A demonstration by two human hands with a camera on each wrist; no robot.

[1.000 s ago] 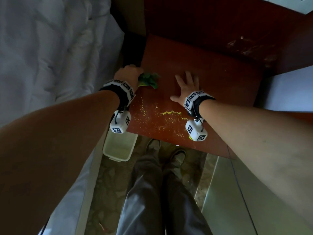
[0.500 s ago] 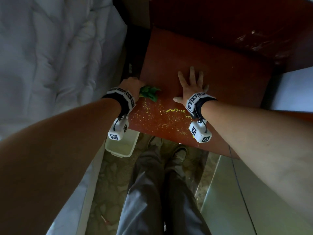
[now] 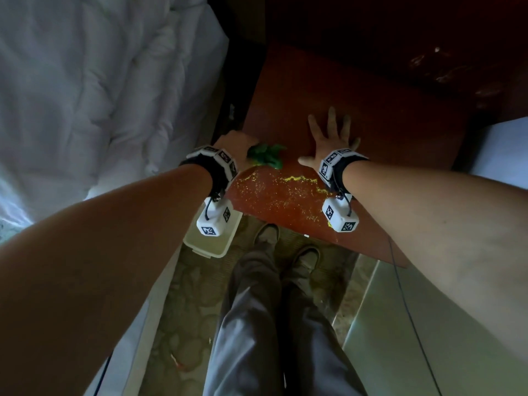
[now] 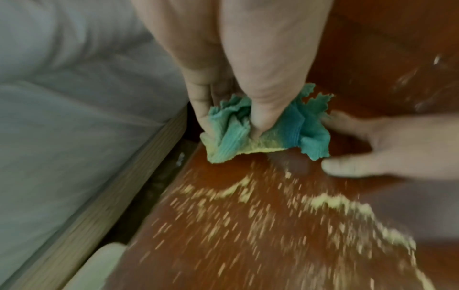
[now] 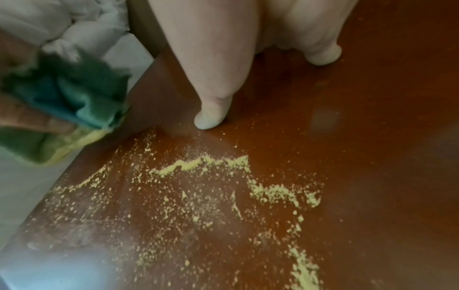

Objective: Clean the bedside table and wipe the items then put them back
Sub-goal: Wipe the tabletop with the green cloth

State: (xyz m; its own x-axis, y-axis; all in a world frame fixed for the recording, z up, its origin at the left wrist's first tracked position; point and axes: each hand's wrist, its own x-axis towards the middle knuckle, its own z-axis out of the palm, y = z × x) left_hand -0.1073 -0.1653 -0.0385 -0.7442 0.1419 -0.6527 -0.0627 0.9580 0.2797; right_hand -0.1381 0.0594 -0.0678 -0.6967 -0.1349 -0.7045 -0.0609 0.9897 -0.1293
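Note:
The reddish-brown bedside table [image 3: 371, 115] carries a scatter of yellow powder [image 3: 285, 192] near its front edge, also plain in the right wrist view as yellow powder [image 5: 211, 186]. My left hand [image 3: 233, 148] grips a crumpled green cloth [image 3: 267, 158] at the table's left edge; in the left wrist view the fingers [image 4: 263, 109] pinch the green cloth [image 4: 268, 133], whose lower fold is stained yellow. My right hand [image 3: 331, 138] lies flat on the tabletop with fingers spread, just right of the cloth, its thumb [image 5: 211, 115] pressing the wood.
A white bed cover [image 3: 100, 95] lies to the left. A pale plastic tub [image 3: 211, 241] stands on the floor below the table's left front corner. My legs and shoes [image 3: 267, 235] stand in front of the table. A pale cabinet surface [image 3: 400, 338] lies lower right.
The left hand has drawn the cloth toward the front of the table, closer to the powder. The right hand has stayed flat on the tabletop.

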